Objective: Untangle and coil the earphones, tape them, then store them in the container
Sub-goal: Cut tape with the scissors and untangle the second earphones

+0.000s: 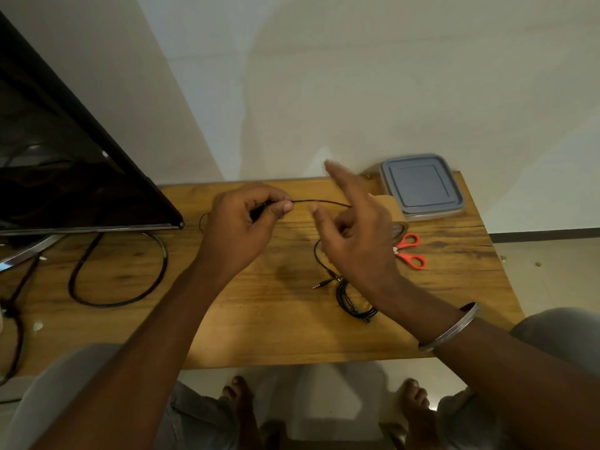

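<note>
Earphones [344,295]: thin black cord, judged light, limp and snag-prone, best taken by the cord itself. One strand is pinched between the left hand's [240,222] thumb and fingertips and runs toward the right hand [357,235], whose fingers are splayed and grip nothing; the rest lies bunched on the table [259,319]. Adjacent: tape roll [394,207], scissors [410,251], container [422,186] with lid on, which must come off; thick cable loop [120,271] well apart.
</note>
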{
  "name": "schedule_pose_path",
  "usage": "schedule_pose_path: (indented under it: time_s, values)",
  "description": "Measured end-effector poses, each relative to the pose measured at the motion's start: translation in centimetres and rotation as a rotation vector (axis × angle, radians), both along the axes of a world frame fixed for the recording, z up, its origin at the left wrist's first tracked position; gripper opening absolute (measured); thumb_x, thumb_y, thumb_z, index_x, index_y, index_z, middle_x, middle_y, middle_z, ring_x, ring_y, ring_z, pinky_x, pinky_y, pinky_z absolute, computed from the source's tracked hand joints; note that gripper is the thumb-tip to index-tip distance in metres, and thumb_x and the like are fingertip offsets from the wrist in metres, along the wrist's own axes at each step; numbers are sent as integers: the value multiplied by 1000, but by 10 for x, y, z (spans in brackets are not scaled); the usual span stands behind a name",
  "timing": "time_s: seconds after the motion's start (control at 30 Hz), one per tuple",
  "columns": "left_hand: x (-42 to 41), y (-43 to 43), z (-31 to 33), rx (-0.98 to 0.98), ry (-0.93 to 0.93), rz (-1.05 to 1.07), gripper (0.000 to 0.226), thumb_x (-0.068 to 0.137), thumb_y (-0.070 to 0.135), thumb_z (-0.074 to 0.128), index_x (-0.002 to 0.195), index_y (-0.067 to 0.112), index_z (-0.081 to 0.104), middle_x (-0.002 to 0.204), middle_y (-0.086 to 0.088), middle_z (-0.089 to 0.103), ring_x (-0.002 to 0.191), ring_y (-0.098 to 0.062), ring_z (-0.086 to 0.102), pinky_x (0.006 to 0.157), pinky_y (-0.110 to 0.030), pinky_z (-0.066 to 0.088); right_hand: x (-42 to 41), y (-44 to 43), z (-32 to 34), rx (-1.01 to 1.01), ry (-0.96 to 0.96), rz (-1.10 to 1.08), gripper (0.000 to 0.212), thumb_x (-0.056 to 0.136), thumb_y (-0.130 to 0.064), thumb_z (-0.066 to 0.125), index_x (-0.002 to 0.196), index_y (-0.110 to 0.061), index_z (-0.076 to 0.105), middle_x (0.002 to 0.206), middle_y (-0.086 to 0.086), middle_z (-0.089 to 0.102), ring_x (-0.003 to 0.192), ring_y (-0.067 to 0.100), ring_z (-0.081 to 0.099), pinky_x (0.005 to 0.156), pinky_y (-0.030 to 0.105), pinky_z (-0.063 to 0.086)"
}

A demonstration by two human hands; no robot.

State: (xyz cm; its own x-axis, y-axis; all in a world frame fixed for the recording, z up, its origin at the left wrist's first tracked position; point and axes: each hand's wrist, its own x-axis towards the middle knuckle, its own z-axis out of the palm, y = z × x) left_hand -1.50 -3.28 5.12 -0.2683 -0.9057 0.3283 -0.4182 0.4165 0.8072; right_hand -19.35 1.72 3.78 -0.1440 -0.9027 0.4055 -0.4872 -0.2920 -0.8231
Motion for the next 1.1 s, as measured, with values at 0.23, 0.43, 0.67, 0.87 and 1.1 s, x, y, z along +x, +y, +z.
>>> schedule_pose_path:
  time_s: [0.23, 0.43, 0.67, 0.87, 1.1]
  values:
    - [2, -1, -3, 21, -62, -76, 6, 90, 11, 73, 89, 15, 77, 74, 20, 69, 59, -3, 57, 58, -16, 42, 0, -1, -1, 82, -110, 25, 10, 98, -16, 64, 98, -13, 74, 83, -9, 71, 60, 6, 66, 48, 27, 49]
    - [21, -13, -1, 66, 5, 93, 7, 92, 13, 70, 89, 18, 74, 67, -9, 69, 49, -37, 55, 46, -37, 46, -9, -7, 8, 216, -416, -231, 17, 106, -22, 48, 102, -9, 58, 96, 1, 69, 44, 16, 63, 36, 26, 46]
    - [13, -9, -2, 107, 38, 41, 11, 91, 15, 71, 86, 24, 74, 70, 7, 71, 55, -30, 58, 52, -33, 46, -4, -3, 5, 67, -147, -92, 37, 102, -17, 54, 138, -13, 46, 139, -4, 57, 45, 17, 59, 42, 26, 46]
    - [1, 1, -2, 60, -23, -155, 9, 90, 21, 70, 90, 17, 78, 82, 7, 74, 61, -35, 62, 56, -45, 51, 5, 0, -4, -8, 125, 140, 19, 98, -14, 65, 115, -7, 71, 99, -2, 74, 67, -11, 57, 61, 4, 37]
    - [14, -9, 0, 147, 46, -58, 8, 88, 23, 70, 89, 17, 76, 76, -4, 72, 67, -47, 61, 56, -50, 52, -3, -3, 7, 103, -251, -106, 11, 102, -18, 59, 96, -15, 69, 81, -1, 69, 45, 21, 62, 37, 30, 46]
